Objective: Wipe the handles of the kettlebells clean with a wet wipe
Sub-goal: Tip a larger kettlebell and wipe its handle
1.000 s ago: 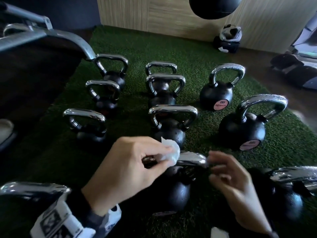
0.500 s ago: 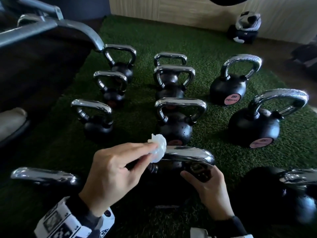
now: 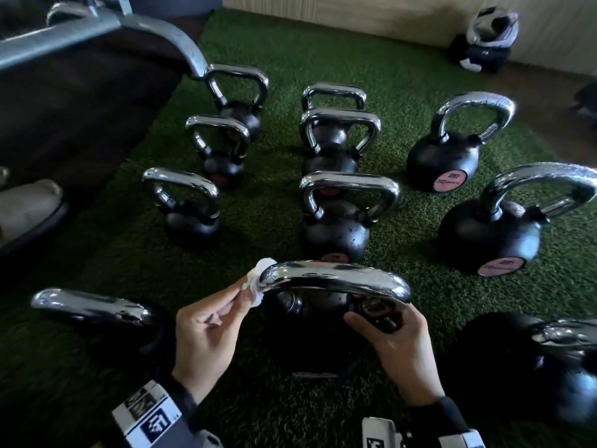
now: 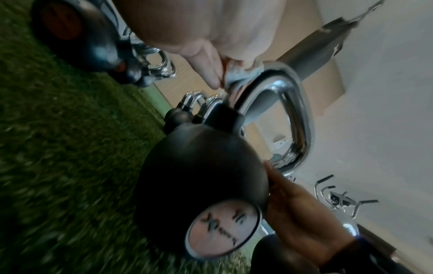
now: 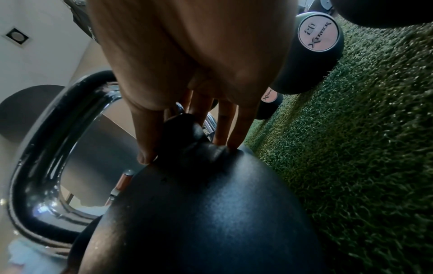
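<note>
The nearest black kettlebell (image 3: 310, 334) stands on the green turf with its chrome handle (image 3: 336, 278) across the middle of the head view. My left hand (image 3: 206, 331) pinches a crumpled white wet wipe (image 3: 258, 279) against the handle's left bend; the left wrist view shows the wipe (image 4: 243, 74) wrapped on that chrome bend (image 4: 290, 89). My right hand (image 3: 397, 337) grips the base of the handle's right leg, thumb on one side and fingers (image 5: 225, 126) on the other, where the leg meets the black body (image 5: 199, 213).
Several more chrome-handled black kettlebells stand in rows on the turf (image 3: 323, 53), one close at the left (image 3: 93, 307) and one close at the right (image 3: 562, 337). A grey metal bench frame (image 3: 97, 30) lies at the far left. A shoe (image 3: 26, 208) sits at the left edge.
My left hand slid the wipe leftward along the handle to its left bend. My right hand dropped from the handle's right end to grip the base of its right leg.
</note>
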The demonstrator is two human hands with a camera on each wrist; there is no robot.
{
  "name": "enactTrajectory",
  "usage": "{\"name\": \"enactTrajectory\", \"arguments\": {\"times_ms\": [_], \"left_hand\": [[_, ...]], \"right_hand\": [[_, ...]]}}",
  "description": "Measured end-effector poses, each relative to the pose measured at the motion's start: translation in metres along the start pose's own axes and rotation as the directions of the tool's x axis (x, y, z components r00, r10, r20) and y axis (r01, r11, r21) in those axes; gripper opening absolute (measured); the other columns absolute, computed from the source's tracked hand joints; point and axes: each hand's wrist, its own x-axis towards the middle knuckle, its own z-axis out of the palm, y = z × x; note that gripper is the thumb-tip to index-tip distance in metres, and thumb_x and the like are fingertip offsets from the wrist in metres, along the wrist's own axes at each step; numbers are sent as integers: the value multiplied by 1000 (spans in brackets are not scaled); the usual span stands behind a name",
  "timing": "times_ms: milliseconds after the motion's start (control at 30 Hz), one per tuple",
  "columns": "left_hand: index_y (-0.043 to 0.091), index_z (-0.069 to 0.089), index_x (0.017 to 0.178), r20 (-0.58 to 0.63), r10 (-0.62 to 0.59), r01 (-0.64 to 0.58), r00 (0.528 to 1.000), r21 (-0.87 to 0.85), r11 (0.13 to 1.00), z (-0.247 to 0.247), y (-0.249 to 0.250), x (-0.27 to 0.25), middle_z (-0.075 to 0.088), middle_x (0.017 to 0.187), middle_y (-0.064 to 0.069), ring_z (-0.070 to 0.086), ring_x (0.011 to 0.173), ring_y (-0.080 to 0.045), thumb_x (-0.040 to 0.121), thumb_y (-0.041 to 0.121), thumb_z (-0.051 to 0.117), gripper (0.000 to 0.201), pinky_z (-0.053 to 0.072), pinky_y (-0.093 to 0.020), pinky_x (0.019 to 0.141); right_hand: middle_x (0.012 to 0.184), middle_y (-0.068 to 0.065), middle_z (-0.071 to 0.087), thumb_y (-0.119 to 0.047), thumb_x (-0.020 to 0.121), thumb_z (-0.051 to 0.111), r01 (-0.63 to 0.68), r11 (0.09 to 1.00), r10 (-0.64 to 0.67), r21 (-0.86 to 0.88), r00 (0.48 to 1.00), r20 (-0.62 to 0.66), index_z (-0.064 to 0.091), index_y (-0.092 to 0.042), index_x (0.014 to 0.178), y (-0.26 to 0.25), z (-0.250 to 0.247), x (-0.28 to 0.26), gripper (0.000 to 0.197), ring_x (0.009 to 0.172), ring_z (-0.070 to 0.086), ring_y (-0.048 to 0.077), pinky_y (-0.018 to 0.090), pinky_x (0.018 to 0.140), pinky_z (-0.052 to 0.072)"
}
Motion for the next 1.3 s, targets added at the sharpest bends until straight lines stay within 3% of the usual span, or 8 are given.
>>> {"name": "enactTrajectory", "arguments": {"times_ms": [300,500,600,800,867,1033,1167,1300], "left_hand": [[10,76,109,36,-21,17,999,89,996,14,-13,-15,79,104,7,78,92,-11,80,-1,77,31,60,-19,79],[9,80,106,131,-20,-11,991,231,973,23,-26,42,80,97,3,73,78,0,80,24,82,31,58,-20,68],[12,81,105,149,-107,71,983,229,971,40,-29,73,79,98,7,74,87,1,79,24,85,29,58,-18,77],[31,83,94,222,-178,136,959,189,972,49,-19,87,79,96,15,75,96,-1,86,27,81,10,58,-22,86],[37,82,92,241,-179,153,954,125,980,46,-16,84,79,96,14,76,98,-6,91,21,75,17,59,-23,88],[7,79,105,93,-75,51,993,235,971,52,-22,72,77,99,5,76,89,-2,82,14,84,25,61,-19,80],[4,80,102,42,-41,28,998,272,962,59,-15,71,79,98,-1,74,86,4,80,14,85,25,61,-18,80],[-1,78,105,-33,-45,50,998,163,985,67,5,79,78,99,-1,73,89,6,82,4,82,23,57,-11,81]], "right_hand": [[88,-10,80,-35,58,93,50,998,-50,-40,999,-3,76,-20,87,-1,-6,1,37,83,75,6,26,76,61],[91,-20,77,-28,62,100,163,953,-157,-256,987,46,75,-38,89,1,-25,-23,38,85,73,0,15,75,55],[94,-23,73,-24,67,87,268,902,-246,-338,963,108,72,-46,81,-2,-21,-32,30,87,70,-1,9,74,50],[92,-16,75,-3,79,79,300,878,-247,-374,952,183,80,-31,89,1,-23,2,29,87,72,4,28,74,57],[102,-16,75,-10,85,79,300,903,-256,-308,951,175,77,-35,98,-1,-19,23,28,97,72,5,26,81,56],[135,-11,65,-40,77,74,19,1000,-12,-17,950,313,69,-50,117,-4,22,45,42,128,60,8,25,109,46],[121,-24,55,-65,57,75,-32,997,10,76,963,269,55,-42,108,-16,31,38,60,115,53,-8,3,95,39],[117,-20,54,-101,35,65,-15,994,-9,106,974,224,52,-39,105,-17,32,35,94,106,57,-15,1,93,40]]}}
